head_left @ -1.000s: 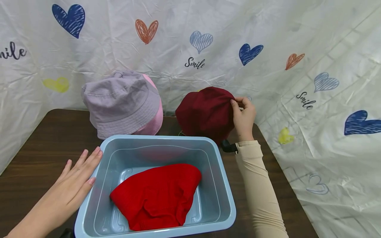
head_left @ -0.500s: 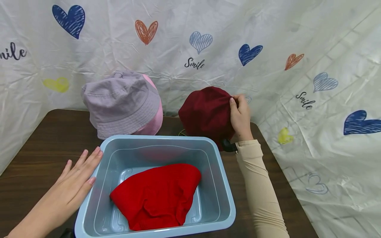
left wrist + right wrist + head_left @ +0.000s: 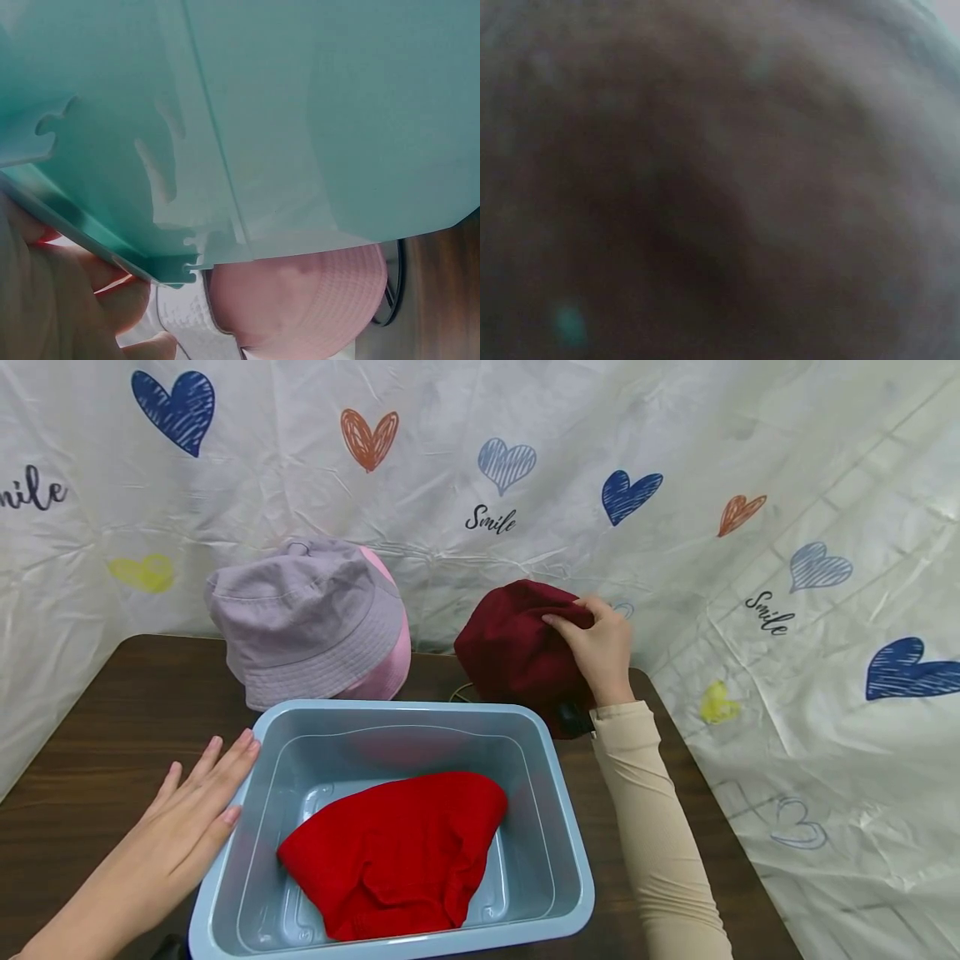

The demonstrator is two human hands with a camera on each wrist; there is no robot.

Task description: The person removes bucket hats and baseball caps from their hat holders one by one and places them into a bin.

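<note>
My right hand (image 3: pixel 604 639) pinches the top of a maroon cloth hat (image 3: pixel 510 652) at the back right of the table, thumb and fingertips on a fold of its crown. The right wrist view holds only dark, blurred cloth. With fingers straight, my left hand (image 3: pixel 168 839) rests on the left rim of a light blue plastic basin (image 3: pixel 577 860). In the left wrist view, its fingers (image 3: pixel 124 304) lie along the rim beside the basin's outer wall (image 3: pixel 300 135). Inside the basin lies a folded red hat (image 3: pixel 405 852).
Behind the basin a lilac bucket hat (image 3: pixel 307 618) sits over a pink hat (image 3: pixel 390 664). A thin greenish loop (image 3: pixel 460 693) shows beside the maroon hat. The dark wooden table (image 3: pixel 90 752) ends at a white sheet (image 3: pixel 435 552) printed with hearts.
My right hand has shifted left and its pinch has moved further onto the crown. The maroon hat has slid slightly right and is more creased. My left hand and the basin stay put.
</note>
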